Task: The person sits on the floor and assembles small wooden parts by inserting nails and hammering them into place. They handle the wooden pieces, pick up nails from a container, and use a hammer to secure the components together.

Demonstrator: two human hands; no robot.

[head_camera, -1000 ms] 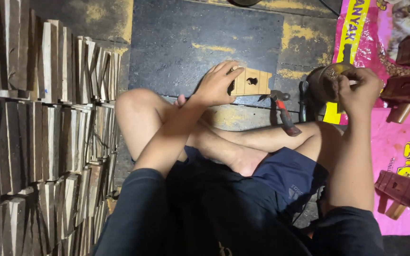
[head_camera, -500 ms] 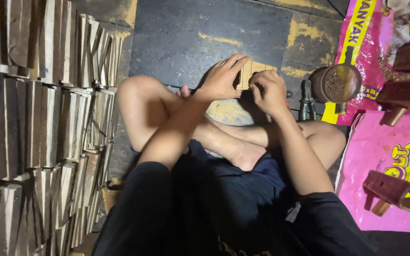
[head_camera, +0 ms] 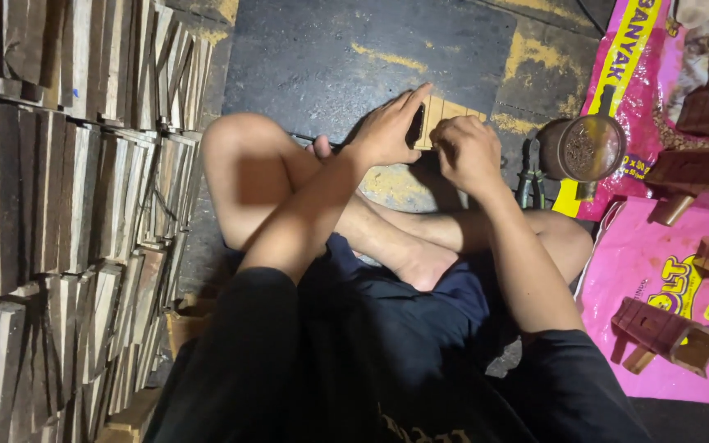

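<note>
Both hands met over a small wooden piece point(head_camera: 435, 115) on the floor beyond the crossed legs: the left hand point(head_camera: 387, 131) grasped its edge to steady it, while the right hand point(head_camera: 467, 152) clenched beside it, contents hidden.

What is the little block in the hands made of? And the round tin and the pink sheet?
The small block looks like pale bare wood, unpainted, with faint grain. The round tin seems metal, brownish and dull, possibly rusty. The pink sheet looks like glossy plastic sacking, wrinkled and shiny.
</note>
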